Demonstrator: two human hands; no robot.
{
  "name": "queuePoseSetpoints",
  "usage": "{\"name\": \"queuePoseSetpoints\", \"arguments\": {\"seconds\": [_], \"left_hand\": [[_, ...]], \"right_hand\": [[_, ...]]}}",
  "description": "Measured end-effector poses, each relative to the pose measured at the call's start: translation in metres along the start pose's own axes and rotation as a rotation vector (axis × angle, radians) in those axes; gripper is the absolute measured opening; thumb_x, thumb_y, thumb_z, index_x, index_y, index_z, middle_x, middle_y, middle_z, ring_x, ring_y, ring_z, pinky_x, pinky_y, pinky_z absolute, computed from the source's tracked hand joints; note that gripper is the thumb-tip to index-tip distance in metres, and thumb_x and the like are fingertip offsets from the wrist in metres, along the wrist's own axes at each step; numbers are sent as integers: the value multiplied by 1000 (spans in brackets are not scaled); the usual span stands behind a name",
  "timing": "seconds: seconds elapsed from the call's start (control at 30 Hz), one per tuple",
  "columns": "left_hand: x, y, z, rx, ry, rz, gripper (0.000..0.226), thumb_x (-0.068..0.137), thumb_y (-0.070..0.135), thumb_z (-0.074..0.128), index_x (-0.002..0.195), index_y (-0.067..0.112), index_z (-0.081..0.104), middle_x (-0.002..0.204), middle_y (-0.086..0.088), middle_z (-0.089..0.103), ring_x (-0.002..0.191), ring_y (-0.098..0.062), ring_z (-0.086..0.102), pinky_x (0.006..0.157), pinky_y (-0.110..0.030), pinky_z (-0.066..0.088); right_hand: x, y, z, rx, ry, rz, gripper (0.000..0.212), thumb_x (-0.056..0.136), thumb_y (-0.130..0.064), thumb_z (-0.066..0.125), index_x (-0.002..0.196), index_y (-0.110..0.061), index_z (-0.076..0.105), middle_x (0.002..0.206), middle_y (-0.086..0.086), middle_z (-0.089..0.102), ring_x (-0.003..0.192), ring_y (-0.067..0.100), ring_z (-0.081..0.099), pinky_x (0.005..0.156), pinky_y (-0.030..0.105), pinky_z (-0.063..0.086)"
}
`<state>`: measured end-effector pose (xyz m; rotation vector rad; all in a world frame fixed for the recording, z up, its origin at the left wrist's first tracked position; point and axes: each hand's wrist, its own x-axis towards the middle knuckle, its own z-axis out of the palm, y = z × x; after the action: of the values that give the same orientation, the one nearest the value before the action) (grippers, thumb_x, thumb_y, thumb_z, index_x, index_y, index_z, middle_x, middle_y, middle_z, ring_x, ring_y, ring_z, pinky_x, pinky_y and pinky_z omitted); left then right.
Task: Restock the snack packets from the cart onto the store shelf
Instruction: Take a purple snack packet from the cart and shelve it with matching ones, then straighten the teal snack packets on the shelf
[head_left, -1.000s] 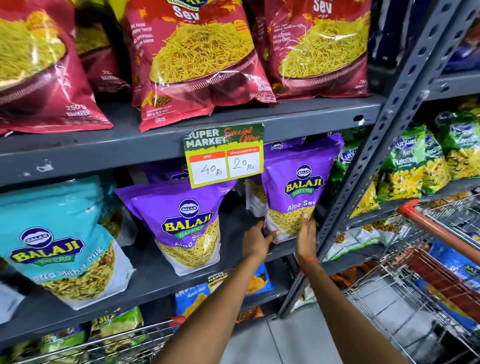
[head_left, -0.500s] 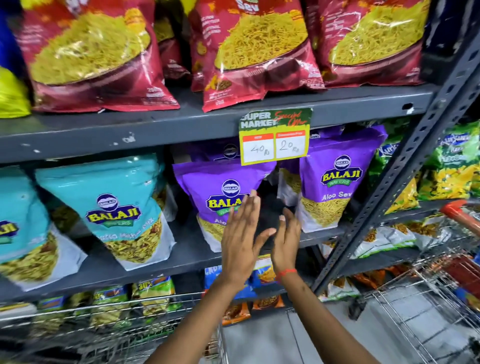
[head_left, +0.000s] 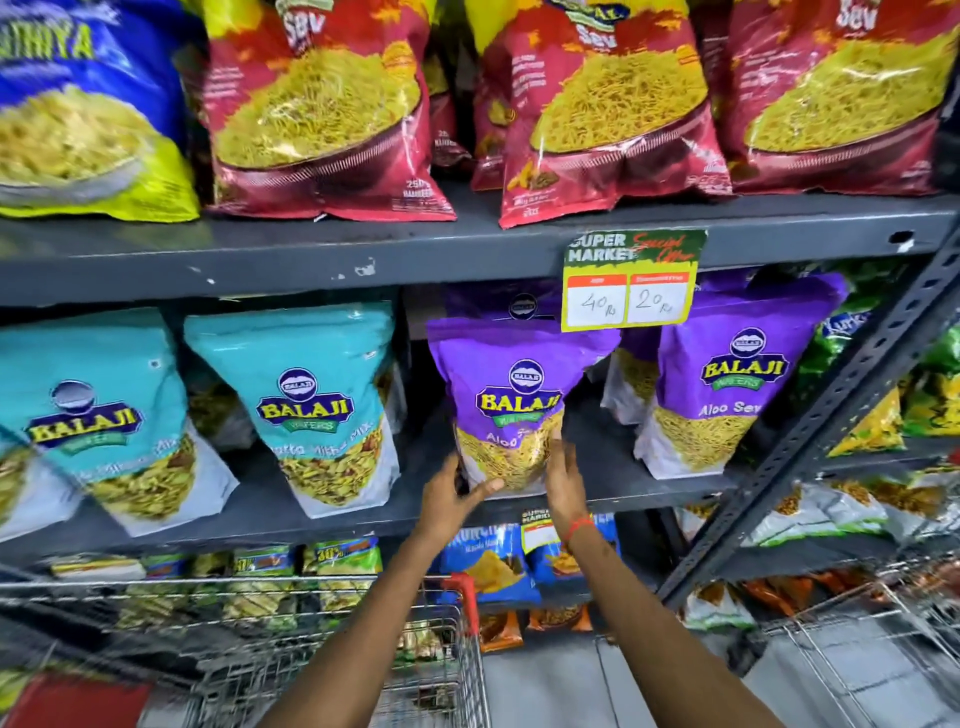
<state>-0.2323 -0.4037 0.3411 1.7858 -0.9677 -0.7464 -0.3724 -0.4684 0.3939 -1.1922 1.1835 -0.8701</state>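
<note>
A purple Balaji Aloo Sev packet (head_left: 519, 395) stands upright on the middle grey shelf (head_left: 332, 509). My left hand (head_left: 452, 499) grips its lower left corner, thumb across the front. My right hand (head_left: 563, 473) presses flat against its lower right side; a red thread circles that wrist. A second purple Aloo Sev packet (head_left: 727, 379) stands to the right on the same shelf. Two teal Balaji mix packets (head_left: 311, 405) stand to the left.
Red Sev bags (head_left: 322, 114) and a blue-yellow bag (head_left: 78, 114) fill the top shelf. A price tag (head_left: 631, 283) hangs from its edge. A wire cart (head_left: 291, 644) with a red handle holds green packets at lower left; another cart (head_left: 883, 623) is lower right. A slotted upright (head_left: 831, 415) slants at right.
The view has swung left. Both hands left the right purple packet, crossed open through the air, and now hold the left purple packet at its base.
</note>
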Motion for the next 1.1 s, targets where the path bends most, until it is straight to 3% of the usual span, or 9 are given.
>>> {"name": "queuePoseSetpoints", "arguments": {"seconds": [0.17,0.33,0.43,0.57,0.67,0.8,0.87,1.0,1.1], "left_hand": [[-3,17,0,41,-51,-36,85,49,73,70,114,20,51,115,-8,68,107,-23,64,91,-48,52],[-10,32,5,60,-66,-5,63,69,39,77,119,12,50,118,-8,67,108,-22,63,88,-34,53],[-11,30,0,58,-54,3,61,70,35,76,119,11,50,118,-8,67,107,-21,63,83,-25,49],[-7,35,-5,55,-39,14,63,70,39,76,121,12,49,121,-8,66,109,-22,62,86,-29,50],[-6,45,-7,62,-31,28,67,71,37,76,125,12,46,124,-9,63,113,-23,60,86,-25,48],[-23,59,-10,76,102,185,77,73,37,72,138,16,36,138,0,52,123,-4,45,90,-4,39],[-39,66,-16,162,198,318,74,78,45,63,140,19,33,145,2,44,130,-5,40,100,-10,34],[-72,74,-35,282,335,512,71,86,57,42,144,23,20,150,3,32,138,-6,28,111,-18,25],[-85,49,-90,305,532,478,81,84,65,34,146,25,1,155,1,16,144,-2,8,118,-20,10]], "right_hand": [[-2,2,-8,-33,40,-10,38,96,-43,29,109,-13,50,106,10,56,96,22,49,81,30,32],[2,3,-14,-68,17,-25,42,96,-45,27,119,-16,45,115,7,52,108,24,48,91,34,34],[1,5,-7,-63,6,-38,47,94,-49,27,121,-15,44,126,15,54,116,29,49,100,41,37],[6,1,-1,-84,-6,-39,56,88,-60,25,121,-19,43,130,16,53,122,33,46,107,53,34],[8,-2,2,-67,25,-88,49,90,-58,25,116,-22,45,126,12,54,122,31,47,108,51,34],[-3,-11,8,-37,446,-265,66,86,-52,26,129,-5,43,133,22,46,126,34,39,108,44,31],[-23,-22,11,58,558,-391,52,89,-42,31,124,-5,46,126,18,47,121,33,42,105,46,35],[-59,-28,31,79,422,-596,39,93,-35,33,117,-9,48,118,11,49,114,25,44,101,33,37],[-83,-21,92,20,260,-609,38,92,-37,33,115,-11,48,114,8,48,108,17,45,101,23,34]]}}
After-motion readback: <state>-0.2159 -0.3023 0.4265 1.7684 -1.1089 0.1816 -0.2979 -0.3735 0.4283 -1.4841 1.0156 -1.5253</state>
